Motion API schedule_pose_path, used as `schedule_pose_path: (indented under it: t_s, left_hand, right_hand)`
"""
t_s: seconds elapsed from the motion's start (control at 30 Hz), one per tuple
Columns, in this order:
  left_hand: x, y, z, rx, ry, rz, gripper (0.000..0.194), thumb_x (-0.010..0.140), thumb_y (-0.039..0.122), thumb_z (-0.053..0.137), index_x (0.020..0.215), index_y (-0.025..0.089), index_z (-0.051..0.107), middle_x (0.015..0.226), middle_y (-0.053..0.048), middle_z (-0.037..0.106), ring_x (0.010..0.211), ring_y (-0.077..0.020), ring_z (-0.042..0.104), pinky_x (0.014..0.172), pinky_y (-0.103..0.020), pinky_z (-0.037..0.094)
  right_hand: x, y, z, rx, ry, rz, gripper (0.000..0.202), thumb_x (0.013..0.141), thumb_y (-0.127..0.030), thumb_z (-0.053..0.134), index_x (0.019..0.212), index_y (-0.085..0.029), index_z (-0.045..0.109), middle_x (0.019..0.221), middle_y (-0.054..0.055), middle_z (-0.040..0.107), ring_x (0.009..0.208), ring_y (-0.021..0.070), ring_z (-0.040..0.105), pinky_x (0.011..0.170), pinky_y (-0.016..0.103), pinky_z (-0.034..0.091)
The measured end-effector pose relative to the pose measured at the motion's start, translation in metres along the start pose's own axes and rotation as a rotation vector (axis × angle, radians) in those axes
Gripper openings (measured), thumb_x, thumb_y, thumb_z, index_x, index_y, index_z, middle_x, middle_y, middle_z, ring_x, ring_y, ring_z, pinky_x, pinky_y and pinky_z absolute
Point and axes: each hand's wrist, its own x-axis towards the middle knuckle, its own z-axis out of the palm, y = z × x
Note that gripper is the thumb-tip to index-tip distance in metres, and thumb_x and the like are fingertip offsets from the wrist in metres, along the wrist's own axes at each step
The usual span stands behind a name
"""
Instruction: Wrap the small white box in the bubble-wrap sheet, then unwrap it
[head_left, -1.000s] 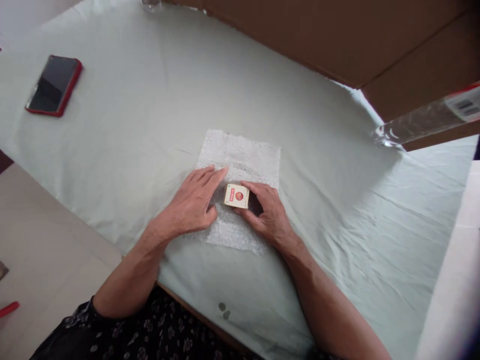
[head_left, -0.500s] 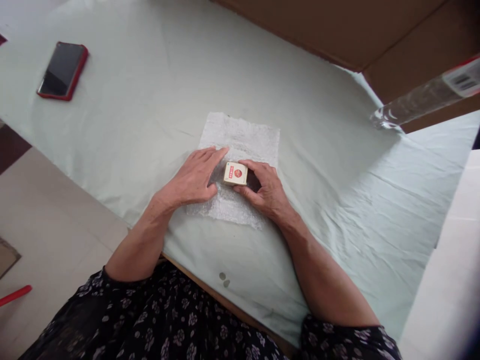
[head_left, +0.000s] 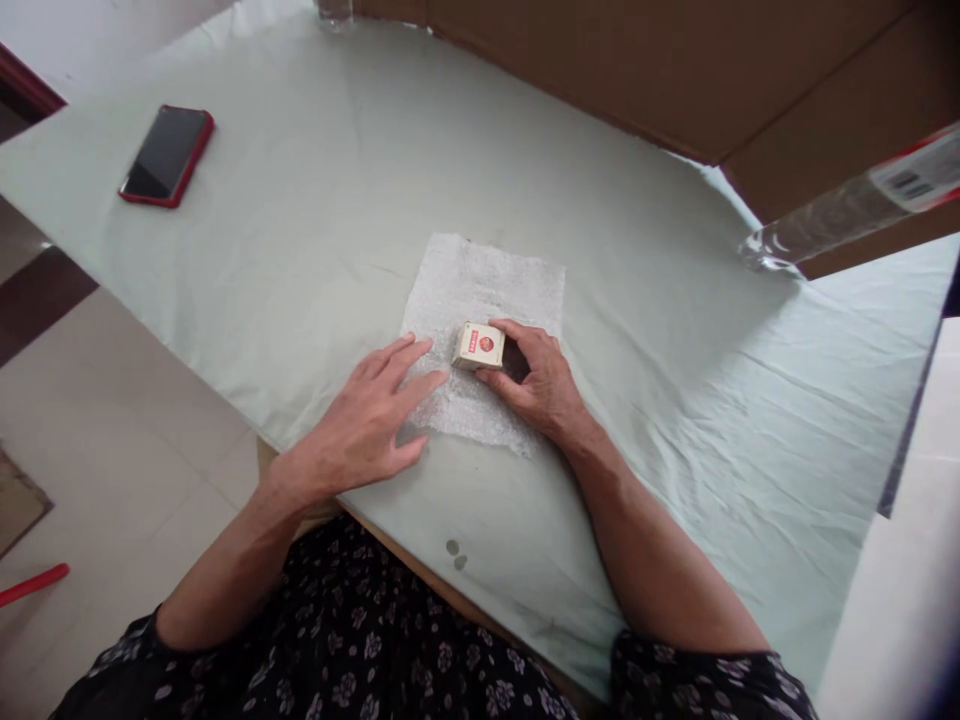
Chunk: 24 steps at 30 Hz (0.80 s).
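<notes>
A small cream-coloured box with red print stands on a sheet of bubble wrap, which lies flat on the cloth-covered table. My right hand grips the box's right end between thumb and fingers. To the left of the box, my left hand is held with its fingers spread, apart from the box and holding nothing. Its fingertips are over the left edge of the bubble wrap.
A phone in a red case lies at the back left. Across the back stands a large brown cardboard box. A clear plastic bottle is at the right. The pale green tablecloth has two dark spots near the front edge.
My left hand has drawn back from the box, toward my body and to the left. My right hand keeps its grip on the box. The camera view has shifted slightly.
</notes>
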Motion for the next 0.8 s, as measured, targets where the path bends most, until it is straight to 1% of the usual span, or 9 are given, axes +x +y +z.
schedule_pose_path:
  t_s: [0.13,0.27,0.4,0.47,0.57,0.63,0.67,0.73,0.8]
  left_hand:
    - [-0.001,0.005,0.015,0.054,0.022,-0.017,0.051,0.081,0.009,0.063,0.132,0.017,0.056,0.161,-0.02,0.035,0.152,-0.0404,0.029,0.119,-0.06,0.035]
    - [0.01,0.006,0.023,0.076,0.06,-0.005,0.037,0.081,0.002,0.058,0.114,0.016,0.065,0.158,-0.018,0.04,0.15,-0.0392,0.033,0.118,-0.058,0.038]
    - [0.017,0.005,0.025,0.053,0.137,0.011,0.013,0.088,0.01,0.058,0.094,0.015,0.068,0.153,-0.018,0.046,0.147,-0.037,0.04,0.116,-0.055,0.041]
    - [0.021,0.004,0.024,0.027,0.181,-0.012,0.01,0.092,0.016,0.058,0.089,0.017,0.068,0.149,-0.017,0.052,0.143,-0.0351,0.046,0.114,-0.055,0.042]
    - [0.031,0.002,0.018,-0.016,0.246,-0.061,0.012,0.093,0.022,0.058,0.086,0.019,0.067,0.139,-0.015,0.062,0.133,-0.0319,0.056,0.111,-0.055,0.043]
    - [0.04,0.0,0.013,-0.057,0.275,-0.069,0.012,0.092,0.023,0.059,0.083,0.019,0.066,0.132,-0.013,0.068,0.126,-0.0294,0.061,0.109,-0.051,0.045]
    - [0.044,-0.001,0.011,-0.077,0.279,-0.072,0.01,0.091,0.022,0.059,0.083,0.02,0.066,0.127,-0.012,0.07,0.123,-0.0282,0.063,0.108,-0.05,0.045]
    - [0.053,-0.003,0.008,-0.109,0.273,-0.088,0.008,0.088,0.022,0.06,0.082,0.021,0.065,0.116,-0.008,0.075,0.116,-0.0263,0.066,0.104,-0.046,0.048]
    - [0.061,-0.004,0.007,-0.125,0.255,-0.108,0.008,0.087,0.023,0.059,0.08,0.021,0.064,0.105,-0.006,0.076,0.106,-0.025,0.069,0.097,-0.043,0.051]
  right_hand:
    - [0.0,0.0,-0.001,-0.012,-0.004,-0.001,0.056,0.089,-0.043,0.066,0.141,-0.029,0.053,0.136,0.009,0.066,0.119,0.0314,0.061,0.102,0.052,0.046]
    - [0.0,0.0,0.0,-0.025,0.004,-0.009,0.055,0.089,-0.042,0.066,0.14,-0.028,0.053,0.135,0.01,0.066,0.119,0.0313,0.061,0.101,0.051,0.046]
    - [-0.001,0.001,0.002,-0.001,0.011,-0.022,0.054,0.089,-0.041,0.066,0.14,-0.025,0.054,0.135,0.011,0.066,0.12,0.0308,0.061,0.103,0.051,0.045]
    - [-0.001,0.001,0.0,0.045,-0.002,-0.009,0.06,0.088,-0.047,0.067,0.141,-0.026,0.052,0.137,0.012,0.065,0.123,0.0312,0.06,0.105,0.053,0.044]
    - [0.001,0.0,-0.015,0.247,-0.033,0.066,0.072,0.086,-0.063,0.064,0.148,-0.031,0.045,0.146,0.011,0.057,0.126,0.0306,0.06,0.106,0.053,0.047]
    - [0.001,-0.004,-0.033,0.408,-0.055,0.111,0.071,0.088,-0.07,0.057,0.148,-0.034,0.044,0.15,0.01,0.053,0.127,0.0302,0.061,0.104,0.051,0.05]
    - [0.001,-0.007,-0.043,0.451,-0.069,0.119,0.068,0.089,-0.071,0.055,0.146,-0.034,0.048,0.15,0.009,0.054,0.128,0.0308,0.06,0.103,0.051,0.051]
    - [0.0,-0.014,-0.06,0.403,-0.147,0.117,0.066,0.087,-0.071,0.058,0.14,-0.033,0.055,0.144,0.008,0.059,0.129,0.0331,0.06,0.104,0.054,0.051]
    - [-0.002,-0.021,-0.07,0.248,-0.197,0.093,0.069,0.082,-0.069,0.067,0.139,-0.031,0.057,0.141,0.009,0.062,0.128,0.0351,0.06,0.105,0.056,0.05]
